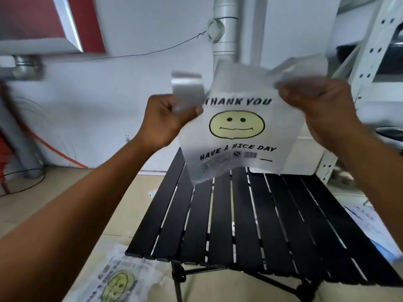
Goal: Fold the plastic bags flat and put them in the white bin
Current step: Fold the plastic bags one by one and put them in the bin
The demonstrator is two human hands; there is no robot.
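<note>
Below both grips (165,118) (322,105): bag (236,136) hanging, handles pinched.

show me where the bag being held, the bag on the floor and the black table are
held bag (236,125): head view, on the yellow smiley print.
floor bag (118,282): head view, on its yellow face print.
black table (244,225): head view, on a bare slat near the middle.

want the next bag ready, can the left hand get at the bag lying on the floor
Probably not yet: the left hand grips the raised bag. The floor bag lies uncovered beside the table, so the way looks free once that hand lets go.
</note>
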